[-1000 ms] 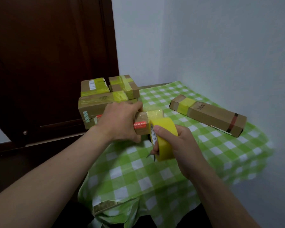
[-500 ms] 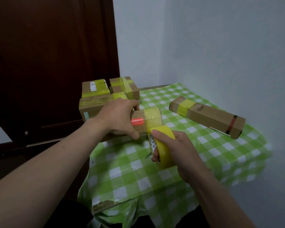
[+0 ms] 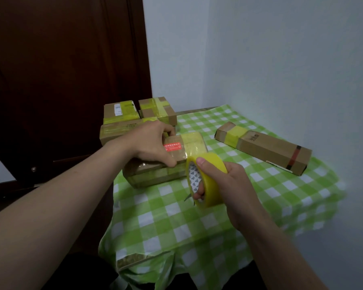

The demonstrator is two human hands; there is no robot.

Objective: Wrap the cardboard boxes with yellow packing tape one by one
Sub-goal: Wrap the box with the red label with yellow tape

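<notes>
Lowering box (image 3: 155, 174) onto tablecloth (image 3: 197, 227) (earlier lifted), tape roll (image 3: 210, 176) trailing

A green-and-white checked cloth (image 3: 218, 227) spreads under the grip and out to its right, then hangs over the near edge below it. Left of the grip and behind it stands a dark brown door (image 3: 61, 80), with a small round knob (image 3: 33, 169) low down, level with the grip. A pale wall (image 3: 281, 59) rises behind and to the right. Beyond the grip, a strip of bare wood (image 3: 194, 111) shows at the cloth's far edge.
</notes>
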